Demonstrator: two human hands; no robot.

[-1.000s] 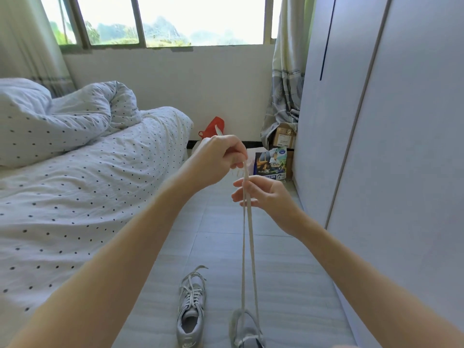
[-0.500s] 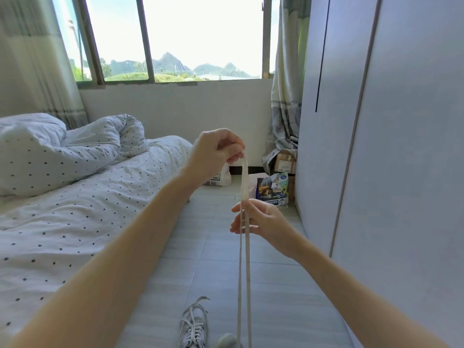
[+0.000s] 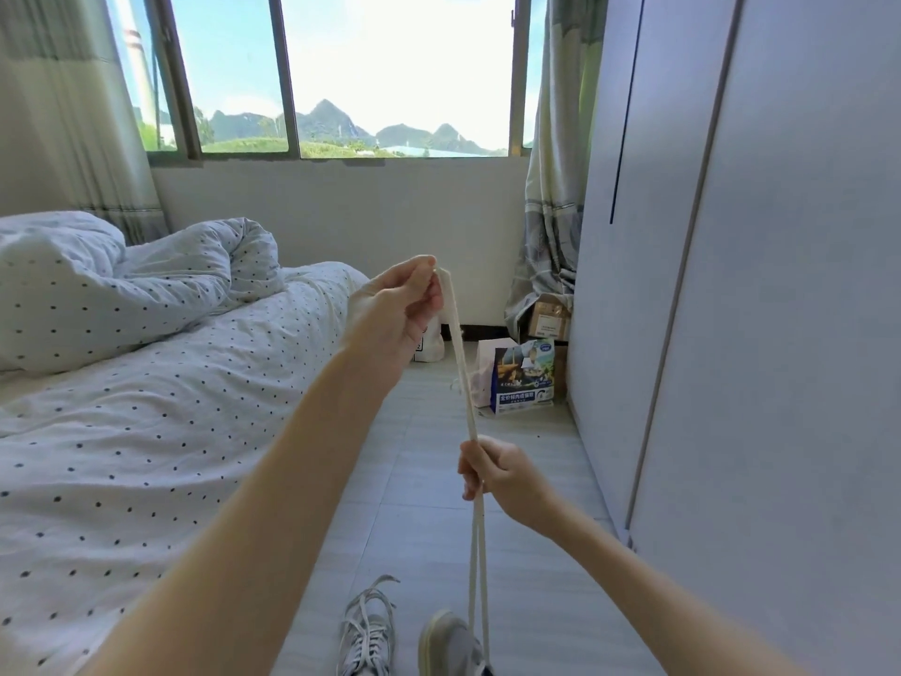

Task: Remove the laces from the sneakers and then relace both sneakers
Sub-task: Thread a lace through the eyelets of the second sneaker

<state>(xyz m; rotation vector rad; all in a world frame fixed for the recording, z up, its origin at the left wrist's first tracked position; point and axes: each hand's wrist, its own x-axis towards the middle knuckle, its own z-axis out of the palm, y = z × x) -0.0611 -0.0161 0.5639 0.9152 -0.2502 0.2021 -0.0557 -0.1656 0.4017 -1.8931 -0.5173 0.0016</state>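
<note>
Pinching the doubled top of a flat off-white shoelace (image 3: 460, 363), the left hand (image 3: 397, 312) is raised high, thumb and fingertips closed on the fold. Lower down, the right hand (image 3: 504, 475) has its grip curled round both strands together, keeping them side by side. Below that fist the two strands part slightly and run straight down to a grey sneaker (image 3: 451, 644) with a pale rubber toe at the bottom edge, where they meet the shoe; exactly which eyelets they enter cannot be told. Just beside it on the left lies the second sneaker (image 3: 366, 636), grey too, its white lace loose and splayed over the tongue.

Both shoes sit on a floor (image 3: 429, 519) of pale grey tiles with faint streaks. A bed (image 3: 127, 431) with a rumpled white, dark-dotted cover fills the left side, a rolled duvet (image 3: 146, 285) of the same cloth on it. Smooth pale wardrobe doors (image 3: 780, 285) stand on the right. Against the far wall, under a window (image 3: 341, 75) showing hills, stand a printed bag (image 3: 524, 378) and a cardboard box (image 3: 548, 319), beside a patterned curtain (image 3: 556, 212).
</note>
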